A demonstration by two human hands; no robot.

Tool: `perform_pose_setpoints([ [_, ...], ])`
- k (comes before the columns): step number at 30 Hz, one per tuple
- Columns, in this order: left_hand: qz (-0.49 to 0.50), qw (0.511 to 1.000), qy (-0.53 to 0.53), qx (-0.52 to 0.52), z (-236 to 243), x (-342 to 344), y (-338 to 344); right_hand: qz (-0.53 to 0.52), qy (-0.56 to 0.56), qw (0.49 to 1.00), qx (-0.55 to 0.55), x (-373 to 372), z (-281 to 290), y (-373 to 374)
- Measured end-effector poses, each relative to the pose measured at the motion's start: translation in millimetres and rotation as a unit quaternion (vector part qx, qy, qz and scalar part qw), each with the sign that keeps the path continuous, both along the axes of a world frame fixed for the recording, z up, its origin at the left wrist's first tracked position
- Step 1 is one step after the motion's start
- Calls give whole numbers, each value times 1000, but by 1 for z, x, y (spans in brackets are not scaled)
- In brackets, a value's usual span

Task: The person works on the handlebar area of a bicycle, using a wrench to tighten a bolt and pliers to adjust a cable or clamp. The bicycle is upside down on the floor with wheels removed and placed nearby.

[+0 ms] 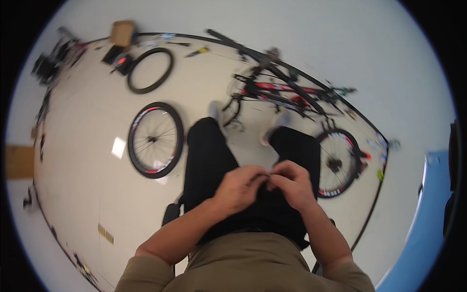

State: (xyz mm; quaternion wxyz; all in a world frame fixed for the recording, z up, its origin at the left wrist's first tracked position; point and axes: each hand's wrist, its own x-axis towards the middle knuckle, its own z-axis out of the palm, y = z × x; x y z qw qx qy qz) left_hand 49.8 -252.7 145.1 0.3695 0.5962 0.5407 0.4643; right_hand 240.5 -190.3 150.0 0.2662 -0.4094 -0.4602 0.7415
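Observation:
My left hand (239,187) and my right hand (292,184) are held together over my lap, fingertips touching at the middle. The fingers of both are curled and pinch at something very small between them; I cannot make out what it is. Below them are my black trousers (209,155) and, further off, my light shoes (215,111) on the floor. A red and black bicycle frame (279,90) without its wheels lies on the floor just beyond my feet.
A loose bicycle wheel (155,139) lies flat left of my left leg, another wheel (338,163) right of my right leg. A bare black tyre (150,70) lies farther off. A cardboard box (122,32) and tools sit by the far wall. A blue surface (430,204) stands at right.

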Motion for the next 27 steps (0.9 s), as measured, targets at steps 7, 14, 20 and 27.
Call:
perform_pose_setpoints([
  [7, 11, 997, -45, -59, 3, 10, 6, -32, 68, 997, 19, 2, 9, -1],
  [14, 4, 998, -37, -58, -1, 6, 3, 17, 4, 999, 31, 6, 0, 0],
  [20, 3, 997, -26, -76, 2, 3, 2, -20, 28, 993, 115, 1, -3, -2],
  [27, 2, 997, -24, -76, 3, 4, 4, -19, 62, 992, 109, 4, -9, -2],
])
